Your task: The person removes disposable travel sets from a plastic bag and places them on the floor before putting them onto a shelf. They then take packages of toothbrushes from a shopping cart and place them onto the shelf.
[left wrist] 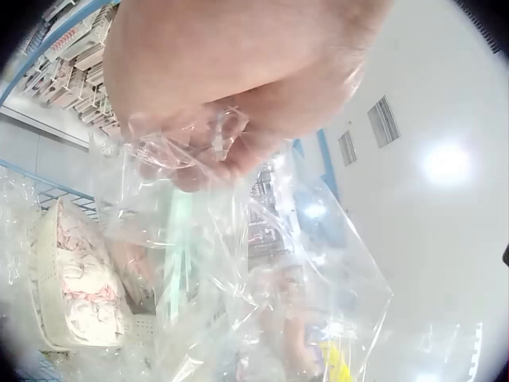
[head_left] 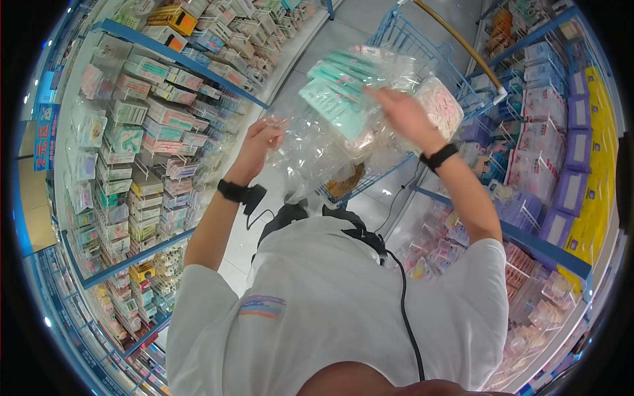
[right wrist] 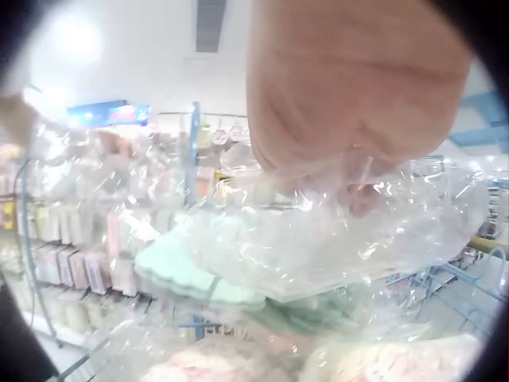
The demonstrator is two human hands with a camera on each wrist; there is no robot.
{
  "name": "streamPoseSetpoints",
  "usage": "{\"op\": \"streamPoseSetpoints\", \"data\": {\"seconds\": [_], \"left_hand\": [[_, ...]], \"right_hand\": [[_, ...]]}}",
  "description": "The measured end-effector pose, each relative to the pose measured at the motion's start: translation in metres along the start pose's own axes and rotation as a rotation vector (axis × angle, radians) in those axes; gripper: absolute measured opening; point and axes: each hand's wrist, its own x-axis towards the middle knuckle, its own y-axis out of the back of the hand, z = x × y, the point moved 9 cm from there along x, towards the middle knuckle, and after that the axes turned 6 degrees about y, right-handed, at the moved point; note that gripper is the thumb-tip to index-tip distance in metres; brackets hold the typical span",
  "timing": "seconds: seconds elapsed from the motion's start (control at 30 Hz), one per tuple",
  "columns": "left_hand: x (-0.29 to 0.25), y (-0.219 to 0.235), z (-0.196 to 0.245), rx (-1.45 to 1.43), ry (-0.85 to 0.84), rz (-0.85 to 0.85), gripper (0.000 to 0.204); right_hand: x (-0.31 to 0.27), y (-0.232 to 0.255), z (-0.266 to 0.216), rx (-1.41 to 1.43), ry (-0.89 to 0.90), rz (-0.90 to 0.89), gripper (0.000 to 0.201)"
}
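Note:
My left hand [head_left: 261,142] has its fingers curled on the gathered edge of a clear plastic bag [left wrist: 231,263], over the near side of a blue wire shopping cart [head_left: 403,38]. Opposite it, my right hand [head_left: 406,115], blurred, grips crinkled clear plastic [right wrist: 302,247]; its fingertips are mostly hidden. Between the two hands, mint-green flat packs [head_left: 333,109] show at the plastic. One mint-green piece [right wrist: 187,270] has a scalloped edge in the right wrist view. A cream perforated basket [left wrist: 49,278] with pink-and-white wrapped pieces [left wrist: 87,286] sits in the cart.
Shelves of hanging small packages [head_left: 152,138] run along the left, with a blue rail [head_left: 178,59] at their edge. On the right stand racks with pink packs [head_left: 538,155] and purple boxes [head_left: 574,155]. Pale floor tiles [head_left: 231,264] show below the cart, and a black cable [head_left: 403,297] hangs down the shirt.

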Motion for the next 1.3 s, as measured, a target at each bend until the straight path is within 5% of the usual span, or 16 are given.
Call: {"op": "streamPoseSetpoints", "data": {"seconds": [0.27, 0.33, 0.43, 0.57, 0.63, 0.7, 0.8, 0.87, 0.93, 1.03, 1.1, 1.2, 1.23, 1.3], "left_hand": [[-0.067, 0.039, -0.052, 0.075, 0.122, 0.077, 0.019], [-0.07, 0.044, -0.069, 0.072, 0.156, 0.082, 0.019], [-0.069, 0.045, -0.091, 0.078, 0.198, 0.072, 0.018], [-0.07, 0.036, -0.103, 0.109, 0.19, 0.07, 0.017], [-0.071, 0.027, -0.097, 0.103, 0.145, 0.074, 0.017], [-0.068, 0.026, -0.093, 0.094, 0.095, 0.083, 0.019], [-0.064, 0.033, -0.127, 0.096, 0.321, 0.178, 0.035], [-0.059, 0.029, -0.13, 0.232, 0.313, 0.178, 0.049], [-0.054, 0.031, -0.136, 0.252, 0.321, 0.194, 0.05], [-0.054, 0.03, -0.125, 0.42, 0.278, 0.188, 0.054], [-0.055, 0.028, -0.113, 0.548, 0.229, 0.176, 0.058], [-0.055, 0.034, -0.119, 0.747, 0.323, 0.177, 0.067], [-0.055, 0.037, -0.122, 0.868, 0.327, 0.194, 0.076], [-0.059, 0.041, -0.118, 0.985, 0.339, 0.227, 0.085]], "right_hand": [[-0.019, -0.1, -0.072, 0.037, 0.202, -0.082, 0.082], [-0.022, -0.126, -0.079, 0.248, 0.193, -0.338, 0.086], [-0.011, -0.134, -0.1, 0.308, 0.329, -0.335, 0.086], [0.01, -0.146, -0.118, 0.488, 0.238, -0.26, 0.083], [0.012, -0.184, -0.117, 0.788, 0.096, -0.502, 0.081], [0.015, -0.195, -0.126, 0.738, 0.187, -0.49, 0.076], [0.02, -0.206, -0.136, 0.786, 0.251, -0.425, 0.056], [0.04, -0.17, -0.123, 0.721, 0.297, -0.106, 0.035], [0.055, -0.141, -0.079, 0.892, 0.055, 0.026, 0.025], [0.068, -0.091, 0.042, 0.581, -0.273, 0.397, 0.027], [0.068, -0.066, 0.138, 0.298, -0.457, 0.576, 0.047], [0.039, -0.061, 0.271, -0.04, -0.919, 0.42, 0.085], [0.033, -0.056, 0.285, -0.038, -0.911, 0.42, 0.085], [0.016, -0.091, 0.309, 0.475, -1.059, 0.225, 0.08]]}}
